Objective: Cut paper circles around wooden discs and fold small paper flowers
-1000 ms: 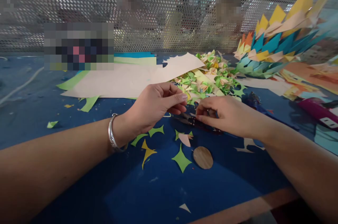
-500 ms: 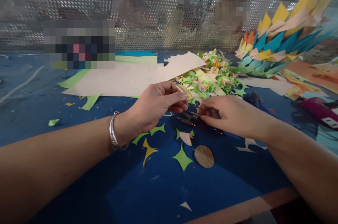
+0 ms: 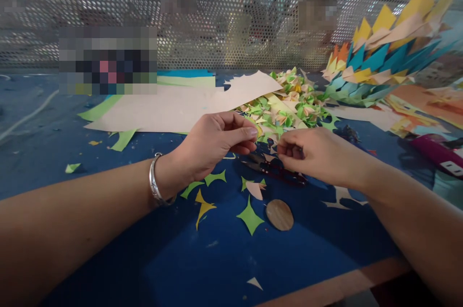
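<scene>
Above the blue table, my left hand is closed in a pinch, thumb against forefinger, on a small yellow paper piece of which only an edge shows. My right hand is a short gap to the right, its fingertips pressed together; what they hold, if anything, is hidden. Just below and between the hands lie dark-handled scissors, partly covered by the right hand's fingers. Nearer me are a green paper scrap, a pink paper piece and a round brown disc.
Behind my hands sits a pile of small folded green and pink paper pieces beside large pale sheets. A layered folded-paper model stands at the right, with a purple tool before it. A perforated metal screen closes the back.
My right hand has shifted slightly to the right, widening the gap and uncovering more of the scissors. My left hand stays almost still in its pinch.
</scene>
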Demonstrator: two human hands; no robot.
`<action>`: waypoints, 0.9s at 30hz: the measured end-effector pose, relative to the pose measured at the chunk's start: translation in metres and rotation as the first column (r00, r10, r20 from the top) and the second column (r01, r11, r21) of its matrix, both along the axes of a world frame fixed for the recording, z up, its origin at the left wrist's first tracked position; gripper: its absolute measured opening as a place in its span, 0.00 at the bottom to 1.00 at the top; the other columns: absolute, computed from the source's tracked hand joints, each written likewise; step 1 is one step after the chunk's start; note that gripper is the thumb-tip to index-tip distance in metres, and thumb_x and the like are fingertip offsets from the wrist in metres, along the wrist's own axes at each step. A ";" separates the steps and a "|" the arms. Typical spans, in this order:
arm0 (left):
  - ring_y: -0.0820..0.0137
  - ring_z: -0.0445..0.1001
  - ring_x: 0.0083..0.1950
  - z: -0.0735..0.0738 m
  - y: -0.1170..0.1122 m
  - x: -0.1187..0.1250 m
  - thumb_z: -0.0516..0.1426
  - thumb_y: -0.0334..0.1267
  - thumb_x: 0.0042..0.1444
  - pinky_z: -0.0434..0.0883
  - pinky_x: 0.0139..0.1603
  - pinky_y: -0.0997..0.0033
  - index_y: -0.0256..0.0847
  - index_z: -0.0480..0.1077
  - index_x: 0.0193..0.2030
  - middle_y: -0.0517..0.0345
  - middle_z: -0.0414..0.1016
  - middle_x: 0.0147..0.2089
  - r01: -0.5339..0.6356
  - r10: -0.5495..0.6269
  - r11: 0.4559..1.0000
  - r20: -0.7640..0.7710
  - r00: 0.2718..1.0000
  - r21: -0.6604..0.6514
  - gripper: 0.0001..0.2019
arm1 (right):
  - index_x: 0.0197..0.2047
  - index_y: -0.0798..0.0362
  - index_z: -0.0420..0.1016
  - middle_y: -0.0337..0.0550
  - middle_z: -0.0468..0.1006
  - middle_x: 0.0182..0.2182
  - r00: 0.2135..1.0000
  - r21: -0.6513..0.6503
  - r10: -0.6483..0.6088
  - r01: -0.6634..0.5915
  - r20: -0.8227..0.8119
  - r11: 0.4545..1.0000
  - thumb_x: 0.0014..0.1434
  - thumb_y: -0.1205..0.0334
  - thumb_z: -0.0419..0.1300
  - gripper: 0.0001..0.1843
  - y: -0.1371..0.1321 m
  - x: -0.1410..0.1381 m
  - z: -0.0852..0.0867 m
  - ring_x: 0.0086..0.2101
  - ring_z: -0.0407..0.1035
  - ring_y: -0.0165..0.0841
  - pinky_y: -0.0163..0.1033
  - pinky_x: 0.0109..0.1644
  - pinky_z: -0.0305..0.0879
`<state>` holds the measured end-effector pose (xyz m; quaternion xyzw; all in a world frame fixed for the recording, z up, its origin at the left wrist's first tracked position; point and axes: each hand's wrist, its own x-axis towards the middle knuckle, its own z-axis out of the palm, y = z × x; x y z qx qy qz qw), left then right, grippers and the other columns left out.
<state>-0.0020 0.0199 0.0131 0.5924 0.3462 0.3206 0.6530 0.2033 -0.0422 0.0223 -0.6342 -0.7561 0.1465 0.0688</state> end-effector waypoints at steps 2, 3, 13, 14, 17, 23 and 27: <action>0.78 0.74 0.30 0.000 0.000 0.000 0.61 0.30 0.57 0.71 0.33 0.78 0.35 0.73 0.31 0.61 0.75 0.29 -0.009 0.009 1.000 -0.006 1.000 0.020 0.04 | 0.29 0.51 0.72 0.38 0.75 0.22 1.000 -0.024 0.014 -0.014 0.026 1.000 0.55 0.63 0.57 0.04 -0.001 0.000 0.001 0.24 0.67 0.30 0.36 0.28 0.58; 0.78 0.74 0.29 0.000 -0.001 0.000 0.61 0.30 0.58 0.71 0.32 0.78 0.35 0.73 0.31 0.60 0.75 0.29 -0.012 0.012 1.000 -0.006 1.000 0.027 0.04 | 0.29 0.51 0.73 0.39 0.75 0.22 0.999 -0.033 0.019 -0.017 0.039 0.999 0.55 0.63 0.58 0.04 -0.002 -0.001 0.001 0.24 0.68 0.31 0.36 0.28 0.58; 0.77 0.74 0.30 0.000 -0.003 0.000 0.61 0.34 0.58 0.71 0.35 0.76 0.36 0.73 0.33 0.59 0.75 0.29 0.006 -0.007 1.000 -0.035 0.999 -0.005 0.04 | 0.27 0.51 0.71 0.37 0.74 0.22 0.999 -0.007 -0.005 0.006 0.048 1.000 0.51 0.65 0.58 0.03 -0.002 0.000 0.000 0.24 0.66 0.30 0.36 0.28 0.58; 0.77 0.74 0.30 0.000 -0.003 0.000 0.61 0.34 0.58 0.71 0.35 0.75 0.36 0.73 0.33 0.59 0.75 0.29 0.008 -0.008 1.000 -0.039 0.999 -0.001 0.04 | 0.27 0.51 0.71 0.37 0.74 0.22 1.000 0.001 -0.018 0.018 0.017 1.000 0.51 0.65 0.58 0.02 -0.002 0.001 0.001 0.23 0.66 0.30 0.36 0.28 0.58; 0.76 0.74 0.30 -0.002 -0.002 0.000 0.61 0.34 0.58 0.71 0.35 0.75 0.36 0.73 0.33 0.60 0.75 0.29 0.016 -0.014 0.999 -0.061 0.998 0.030 0.04 | 0.27 0.50 0.71 0.35 0.73 0.20 0.994 0.007 -0.062 0.063 -0.094 0.998 0.51 0.64 0.59 0.02 -0.003 0.003 0.002 0.22 0.65 0.29 0.36 0.27 0.59; 0.77 0.76 0.30 -0.002 -0.004 0.000 0.61 0.32 0.58 0.71 0.33 0.77 0.37 0.70 0.33 0.61 0.75 0.30 0.047 -0.047 0.999 -0.041 0.998 0.008 0.04 | 0.28 0.50 0.71 0.35 0.71 0.21 0.943 0.047 -0.122 0.144 -0.311 0.988 0.53 0.60 0.60 0.05 -0.002 0.008 -0.001 0.23 0.63 0.28 0.36 0.28 0.60; 0.76 0.78 0.32 -0.001 -0.005 0.001 0.60 0.31 0.59 0.72 0.33 0.78 0.36 0.68 0.34 0.59 0.77 0.32 0.071 -0.071 0.997 -0.016 0.997 -0.038 0.04 | 0.29 0.50 0.70 0.34 0.70 0.21 0.935 0.046 -0.134 0.157 -0.327 0.987 0.55 0.60 0.61 0.05 0.000 0.009 -0.003 0.23 0.63 0.28 0.36 0.27 0.59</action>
